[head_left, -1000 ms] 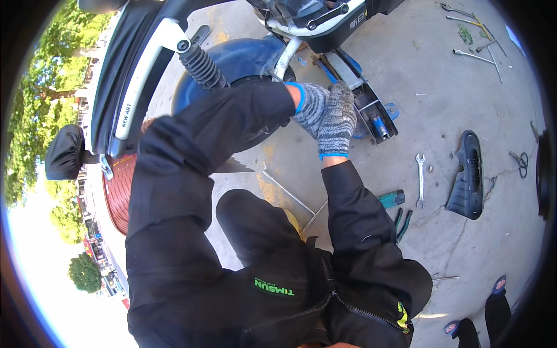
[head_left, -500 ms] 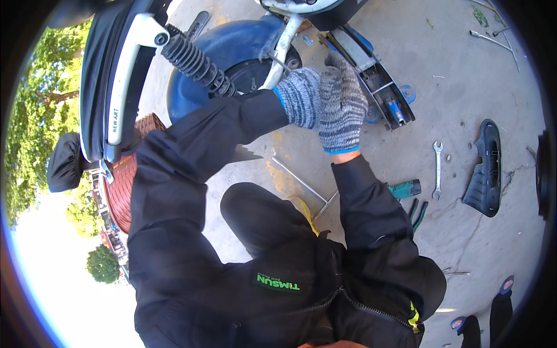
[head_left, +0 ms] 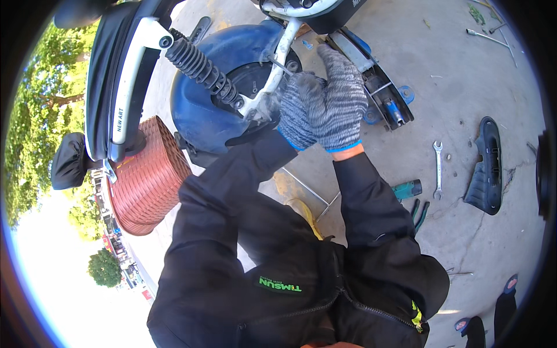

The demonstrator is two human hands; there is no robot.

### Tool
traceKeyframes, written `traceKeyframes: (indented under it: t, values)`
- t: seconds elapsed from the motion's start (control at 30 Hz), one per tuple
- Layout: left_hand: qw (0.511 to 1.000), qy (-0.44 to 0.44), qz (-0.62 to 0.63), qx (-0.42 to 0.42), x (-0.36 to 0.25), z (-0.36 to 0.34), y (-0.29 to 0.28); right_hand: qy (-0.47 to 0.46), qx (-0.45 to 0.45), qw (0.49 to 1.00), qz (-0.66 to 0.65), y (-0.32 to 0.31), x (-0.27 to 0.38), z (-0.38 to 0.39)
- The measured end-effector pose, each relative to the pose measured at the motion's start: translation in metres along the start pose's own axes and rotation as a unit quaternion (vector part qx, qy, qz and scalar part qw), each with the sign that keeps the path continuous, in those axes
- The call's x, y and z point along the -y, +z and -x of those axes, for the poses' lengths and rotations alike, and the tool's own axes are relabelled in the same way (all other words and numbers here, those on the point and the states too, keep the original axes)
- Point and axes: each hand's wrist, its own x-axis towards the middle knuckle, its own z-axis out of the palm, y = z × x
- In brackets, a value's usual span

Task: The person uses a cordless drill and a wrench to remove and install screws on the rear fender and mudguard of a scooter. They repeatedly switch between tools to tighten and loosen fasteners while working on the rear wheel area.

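My left hand [head_left: 296, 113] wears a grey-and-black knitted glove with a blue cuff and lies against my right hand. Its fingers are partly hidden and blurred, so their grip cannot be told. My right hand [head_left: 342, 101], gloved alike, is open, with fingers stretched toward the far side. No held object shows between them. Just left of the hands, a white frame arm [head_left: 284, 49] of a two-wheeler crosses a blue wheel cover [head_left: 200, 107]. A short metal rod [head_left: 280, 65] juts beside the arm. Close to my right hand lies a long black housing [head_left: 380, 87] with blue parts.
A coil-spring shock absorber [head_left: 200, 69] and a red-brown woven basket [head_left: 148, 180] are on the left. On the concrete lie a T-shaped wrench [head_left: 310, 190], an open-end wrench [head_left: 438, 168], a green power tool [head_left: 408, 189], pliers [head_left: 419, 216] and a black plastic cover [head_left: 487, 168].
My left hand has drawn nearer to me and turned against the right one. The left forearm has moved right and toward me, uncovering more of the basket and wheel. My right hand has barely moved.
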Motion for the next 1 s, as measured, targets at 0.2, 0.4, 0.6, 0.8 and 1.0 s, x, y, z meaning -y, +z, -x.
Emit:
traceKeyframes:
  t: [0.2, 0.4, 0.6, 0.8, 1.0]
  values:
    - [0.92, -0.05, 0.232, 0.313, 0.04, -0.005, 0.002, 0.049, 0.011, 0.995, -0.083, -0.006, 0.006, -0.004]
    - [0.72, 0.252, 0.205, 0.613, 0.042, -0.075, 0.012, 0.554, -0.065, 0.618, -0.554, 0.005, 0.007, -0.01]
    - [0.968, 0.082, 0.014, 0.237, 0.01, -0.037, -0.006, 0.125, -0.057, 0.984, -0.111, 0.018, -0.019, 0.009]
    - [0.952, 0.093, 0.105, 0.271, 0.038, -0.015, -0.007, 0.081, 0.0, 0.994, -0.077, -0.002, -0.003, 0.01]
    - [0.741, 0.295, 0.142, 0.586, 0.043, -0.074, 0.017, 0.563, -0.061, 0.67, -0.48, 0.009, 0.0, -0.005]
